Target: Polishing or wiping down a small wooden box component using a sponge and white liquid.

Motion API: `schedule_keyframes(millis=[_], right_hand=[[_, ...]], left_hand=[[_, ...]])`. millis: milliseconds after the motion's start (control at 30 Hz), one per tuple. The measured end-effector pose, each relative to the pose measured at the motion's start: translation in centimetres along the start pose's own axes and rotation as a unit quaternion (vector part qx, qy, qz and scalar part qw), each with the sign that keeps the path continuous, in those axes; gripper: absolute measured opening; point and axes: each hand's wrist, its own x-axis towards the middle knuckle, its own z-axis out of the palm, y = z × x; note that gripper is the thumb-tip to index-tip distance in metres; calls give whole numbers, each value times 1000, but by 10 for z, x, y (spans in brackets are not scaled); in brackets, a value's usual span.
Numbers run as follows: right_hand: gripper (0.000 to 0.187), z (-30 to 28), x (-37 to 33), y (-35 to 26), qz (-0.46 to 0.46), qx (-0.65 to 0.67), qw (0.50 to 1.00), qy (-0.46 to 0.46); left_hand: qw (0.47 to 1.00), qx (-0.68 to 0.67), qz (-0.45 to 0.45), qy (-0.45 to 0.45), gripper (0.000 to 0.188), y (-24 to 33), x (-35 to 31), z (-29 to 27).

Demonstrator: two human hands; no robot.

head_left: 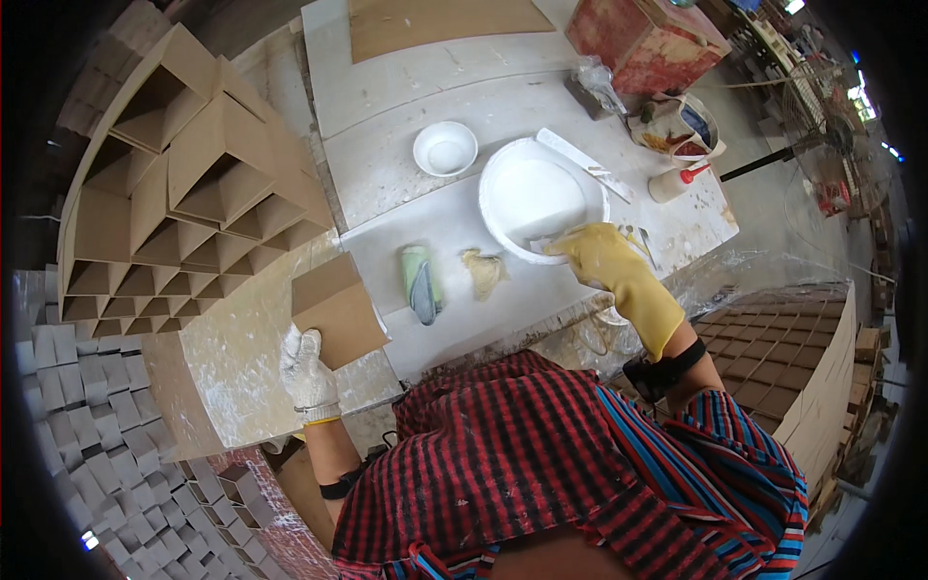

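My left hand [309, 372], in a white knitted glove, grips the lower left side of a brown cardboard box [340, 314] at the table's left part. My right hand [604, 259], in a yellow rubber glove, is at the near rim of a round white basin [522, 188] of white paste. Its fingers are closed over the rim; a pale piece shows at their tips, too small to tell its kind. A flat white stick [570, 153] lies across the basin's far right rim. A small white bowl [446, 149] stands to the basin's left.
Open brown boxes [227, 174] are stacked high at the left. A green and grey cloth [420, 285] and a stained yellowish scrap [482, 274] lie on the table. A red-capped bottle [674, 184], a fabric bag [677, 126] and a reddish block [643, 48] stand right. More boxes [773, 348] sit lower right.
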Motion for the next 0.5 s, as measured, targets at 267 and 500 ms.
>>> schedule_keyframes(millis=[267,500], right_hand=[[13,13,7,-4,15,22,993,116],[8,0,-21,-17,-40,17,991,130]], left_hand=[[999,-43,-13,-6,30,0,-4,-2],[995,-102,-18,-9,29,2,-8,-2]])
